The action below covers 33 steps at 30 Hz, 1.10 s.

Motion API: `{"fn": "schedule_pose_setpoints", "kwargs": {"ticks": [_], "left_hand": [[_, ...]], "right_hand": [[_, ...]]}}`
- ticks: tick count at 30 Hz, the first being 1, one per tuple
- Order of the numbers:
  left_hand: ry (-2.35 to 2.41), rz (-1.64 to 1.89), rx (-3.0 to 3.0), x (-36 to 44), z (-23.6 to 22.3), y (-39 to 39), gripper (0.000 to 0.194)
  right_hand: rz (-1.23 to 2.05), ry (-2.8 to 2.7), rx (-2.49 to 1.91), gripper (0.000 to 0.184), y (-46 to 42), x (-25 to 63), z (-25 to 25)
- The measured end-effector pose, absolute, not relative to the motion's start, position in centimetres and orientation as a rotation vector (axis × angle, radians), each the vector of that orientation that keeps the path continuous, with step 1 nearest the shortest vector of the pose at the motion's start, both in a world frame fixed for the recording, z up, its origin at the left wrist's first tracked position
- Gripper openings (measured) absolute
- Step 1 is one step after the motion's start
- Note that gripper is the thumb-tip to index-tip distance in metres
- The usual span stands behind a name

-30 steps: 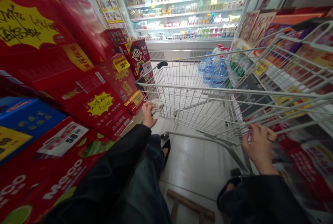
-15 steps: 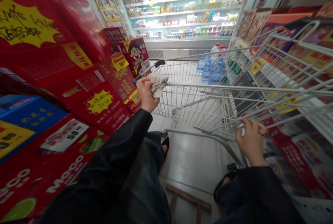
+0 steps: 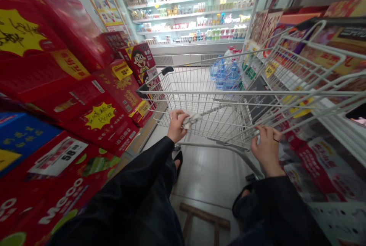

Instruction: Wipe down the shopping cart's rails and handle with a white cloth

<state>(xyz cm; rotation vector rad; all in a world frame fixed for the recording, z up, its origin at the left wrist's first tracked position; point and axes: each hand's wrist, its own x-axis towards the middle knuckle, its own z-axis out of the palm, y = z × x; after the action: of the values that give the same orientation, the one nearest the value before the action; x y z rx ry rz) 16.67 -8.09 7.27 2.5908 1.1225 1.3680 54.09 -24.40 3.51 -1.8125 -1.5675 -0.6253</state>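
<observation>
A wire shopping cart point(image 3: 200, 93) stands side-on in front of me, its basket showing no goods. My left hand point(image 3: 176, 127) is closed around a whitish, soiled rag point(image 3: 192, 119) and presses it to the lower side wires near the left end of the basket. At the right, my right hand point(image 3: 266, 148) has its fingers curled over the lower wires of the cart, with a dark ring on one finger. Something small and pale shows by its thumb, too little to name.
Stacked red drink cartons point(image 3: 71, 162) line the left. A chilled display point(image 3: 188, 17) spans the back, with bottled water packs point(image 3: 227, 72) on the floor before it. Shelves of boxed goods point(image 3: 343, 59) run along the right. A wooden stool point(image 3: 204, 215) is between my feet.
My left hand has moved the rag down and to the right, from the basket's top rim to its lower side wires. My right hand keeps its hold on the wires.
</observation>
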Motion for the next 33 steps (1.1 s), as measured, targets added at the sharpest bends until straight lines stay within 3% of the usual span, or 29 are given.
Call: {"fn": "schedule_pose_setpoints", "kwargs": {"ticks": [3, 6, 9, 13, 16, 18, 24, 26, 33], "left_hand": [[1.031, 1.847, 2.542, 17.8, 13.4, -6.7, 0.036], [1.053, 1.976, 2.531, 19.0, 15.4, -6.3, 0.044], [1.087, 1.834, 2.606, 19.7, 11.7, -7.3, 0.048], [1.152, 1.337, 2.706, 19.5, 3.3, -9.6, 0.043], [1.132, 1.212, 2.725, 19.5, 0.9, -10.8, 0.044], [1.078, 1.262, 2.733, 20.2, 2.4, -11.1, 0.046], [0.93, 1.674, 2.649, 25.2, 13.5, -10.2, 0.053], [0.919, 1.736, 2.626, 26.1, 14.3, -10.1, 0.05], [0.829, 1.27, 2.841, 24.4, 2.9, -11.6, 0.051]], "right_hand": [[-0.606, -1.57, -1.816, 0.043, -24.6, 54.1, 3.6], [-0.59, -1.573, -1.817, 0.045, -24.7, 54.1, 3.6], [-0.563, -1.57, -1.815, 0.047, -24.7, 54.0, 3.6], [-0.568, -1.572, -1.802, 0.043, -24.7, 53.9, 3.7], [-0.593, -1.569, -1.797, 0.039, -24.6, 53.9, 3.8], [-0.595, -1.568, -1.804, 0.039, -24.7, 53.8, 3.8], [-0.549, -1.554, -1.806, 0.043, -24.9, 53.6, 4.1], [-0.547, -1.55, -1.814, 0.043, -25.0, 53.6, 4.2], [-0.556, -1.55, -1.827, 0.042, -24.9, 53.6, 4.2]]}}
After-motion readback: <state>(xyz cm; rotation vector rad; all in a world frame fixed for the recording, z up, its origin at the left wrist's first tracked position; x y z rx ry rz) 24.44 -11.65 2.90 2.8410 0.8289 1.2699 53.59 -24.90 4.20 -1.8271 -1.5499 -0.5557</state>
